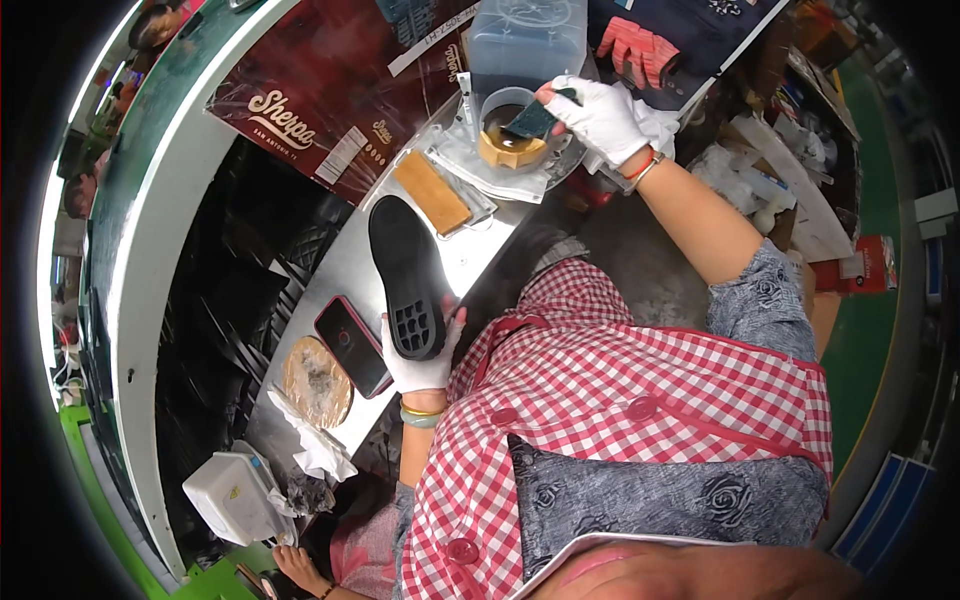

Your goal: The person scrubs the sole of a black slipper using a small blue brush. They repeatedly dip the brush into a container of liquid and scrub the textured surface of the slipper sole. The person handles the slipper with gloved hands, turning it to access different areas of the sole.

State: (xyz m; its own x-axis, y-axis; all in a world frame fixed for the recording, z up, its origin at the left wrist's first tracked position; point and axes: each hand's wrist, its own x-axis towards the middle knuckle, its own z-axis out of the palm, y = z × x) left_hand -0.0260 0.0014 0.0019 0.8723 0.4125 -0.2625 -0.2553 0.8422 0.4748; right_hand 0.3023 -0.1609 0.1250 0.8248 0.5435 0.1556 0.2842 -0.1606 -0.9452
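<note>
White-lettered maroon packaging (345, 95) lay at eleven o'clock; left hand (420, 372) gripped a black sole (405, 262), right hand (606, 122) a dark pad (532, 121).

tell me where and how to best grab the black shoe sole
Probably by the heel end, coming from the left forearm's side: the black shoe sole has its toe pointing away. Best take the outer side edges, cupping from beneath, since the heel's open cells face up. The left hand holds that end now.
</note>
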